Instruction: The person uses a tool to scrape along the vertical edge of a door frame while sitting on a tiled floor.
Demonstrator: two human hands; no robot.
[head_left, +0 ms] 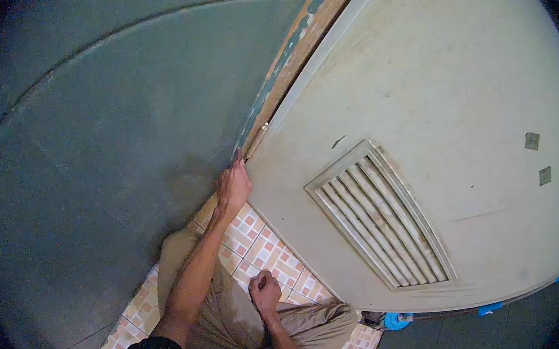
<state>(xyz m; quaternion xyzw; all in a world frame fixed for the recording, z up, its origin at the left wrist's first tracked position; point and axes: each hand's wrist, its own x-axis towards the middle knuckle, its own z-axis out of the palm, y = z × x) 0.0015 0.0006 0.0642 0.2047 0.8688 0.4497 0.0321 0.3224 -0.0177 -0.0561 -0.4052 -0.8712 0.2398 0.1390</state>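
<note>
My left hand (233,187) reaches up to the gap between the wooden door frame (294,52) and the edge of a pale grey door (460,90), fingertips pressed at the edge; whether it holds something small I cannot tell. My right hand (264,291) rests as a closed fist low down near my knee, just left of the door's bottom edge. The door carries a slatted vent (378,215) in its lower half.
A dark green wall (102,144) fills the left side. The floor has small orange and white tiles (259,244). My khaki trousers (239,313) show that I crouch. Blue tape bits (396,320) stick near the door's lower corner.
</note>
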